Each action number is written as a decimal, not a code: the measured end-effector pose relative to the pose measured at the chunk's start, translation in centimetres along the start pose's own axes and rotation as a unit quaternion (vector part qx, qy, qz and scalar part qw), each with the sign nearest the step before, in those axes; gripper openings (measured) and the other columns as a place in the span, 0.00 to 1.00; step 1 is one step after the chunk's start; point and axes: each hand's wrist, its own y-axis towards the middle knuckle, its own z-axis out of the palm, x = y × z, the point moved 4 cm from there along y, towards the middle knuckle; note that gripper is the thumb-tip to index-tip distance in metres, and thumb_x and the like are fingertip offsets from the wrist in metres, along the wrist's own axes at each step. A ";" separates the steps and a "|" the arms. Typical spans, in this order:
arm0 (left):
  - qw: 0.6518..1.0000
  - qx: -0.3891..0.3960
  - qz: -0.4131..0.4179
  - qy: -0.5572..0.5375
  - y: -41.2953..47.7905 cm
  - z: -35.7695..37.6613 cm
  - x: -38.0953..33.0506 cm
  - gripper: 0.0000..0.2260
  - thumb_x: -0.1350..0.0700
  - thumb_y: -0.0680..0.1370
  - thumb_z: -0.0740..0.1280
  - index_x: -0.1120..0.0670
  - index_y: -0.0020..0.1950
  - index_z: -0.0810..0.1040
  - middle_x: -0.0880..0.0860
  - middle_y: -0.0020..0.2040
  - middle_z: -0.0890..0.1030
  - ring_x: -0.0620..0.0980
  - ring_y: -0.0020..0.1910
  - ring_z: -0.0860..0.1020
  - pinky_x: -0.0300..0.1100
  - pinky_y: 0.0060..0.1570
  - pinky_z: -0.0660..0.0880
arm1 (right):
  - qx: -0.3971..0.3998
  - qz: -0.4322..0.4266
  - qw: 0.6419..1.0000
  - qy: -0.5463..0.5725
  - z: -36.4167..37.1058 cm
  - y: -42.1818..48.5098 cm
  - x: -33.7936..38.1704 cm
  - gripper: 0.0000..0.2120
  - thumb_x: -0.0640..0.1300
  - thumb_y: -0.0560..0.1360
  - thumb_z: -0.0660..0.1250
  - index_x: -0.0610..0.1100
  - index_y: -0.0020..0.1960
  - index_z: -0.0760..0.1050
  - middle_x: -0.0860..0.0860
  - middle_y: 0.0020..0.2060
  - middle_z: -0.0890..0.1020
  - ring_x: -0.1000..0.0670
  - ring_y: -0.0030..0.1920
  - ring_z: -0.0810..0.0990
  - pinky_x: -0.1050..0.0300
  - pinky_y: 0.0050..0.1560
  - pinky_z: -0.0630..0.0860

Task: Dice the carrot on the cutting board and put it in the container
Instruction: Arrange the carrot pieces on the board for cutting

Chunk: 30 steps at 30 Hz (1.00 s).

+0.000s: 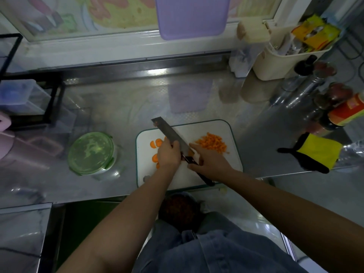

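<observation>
1. On the cutting board (197, 131), close to the near edge of the table (137, 99), both hands meet over the carrot work.
2. Right hand (208, 159): its grip is closed round the handle of the knife (171, 135), just behind the blade. The butt of the handle sticks out back beneath the wrist, and the blade runs forward and to the left, away from this grip.
3. Left hand (169, 153): it sits just left of the right hand's grip, with its knuckles against the flat of the blade. Its fingers are tucked under and hidden, so it cannot be told whether this grip pins a piece of carrot or rests loose.
4. Carrot slices (156, 143): the uncut rounds lie just left of and beyond the left hand, across the blade from the right hand. The left hand is much the nearer to them.
5. Diced pile (212, 144): the finished cubes are heaped ahead and to the right of the right hand, apart from the slices.
6. Container (91, 152): it stands on the table well to the left of the left hand, off the board, with its green lid (88, 146) on.
7. Judgement: the dicing looks partway through. The next cut seems to turn on the left hand feeding slices rightward under the blade, whose long axis slants from near-right to far-left. The lid would have to come off before anything goes in.
</observation>
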 end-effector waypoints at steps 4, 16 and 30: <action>0.999 0.035 0.002 -0.042 -0.5 -0.4 0.0 0.11 0.57 0.82 0.57 0.63 0.52 0.75 0.60 0.40 0.81 0.53 0.30 0.78 0.42 0.29 0.70 | 0.009 -0.001 1.000 0.018 1.8 0.1 1.2 0.28 0.42 0.77 0.63 0.43 0.74 0.59 0.39 0.58 0.76 0.39 0.54 0.76 0.48 0.50 0.74; 0.972 0.022 0.115 0.204 -0.8 -3.5 3.9 0.12 0.57 0.77 0.63 0.53 0.58 0.79 0.57 0.55 0.77 0.57 0.55 0.76 0.47 0.51 0.73 | -0.087 0.194 0.877 0.431 4.6 -0.6 0.6 0.11 0.47 0.81 0.58 0.39 0.47 0.69 0.47 0.27 0.68 0.52 0.21 0.66 0.61 0.23 0.63; 0.954 0.038 0.132 0.266 -0.4 -3.4 4.2 0.14 0.59 0.77 0.62 0.55 0.61 0.77 0.57 0.59 0.73 0.56 0.59 0.70 0.47 0.53 0.70 | -0.155 0.177 0.937 0.258 4.1 -1.1 -0.6 0.06 0.48 0.80 0.59 0.48 0.46 0.71 0.50 0.35 0.74 0.46 0.36 0.75 0.50 0.38 0.73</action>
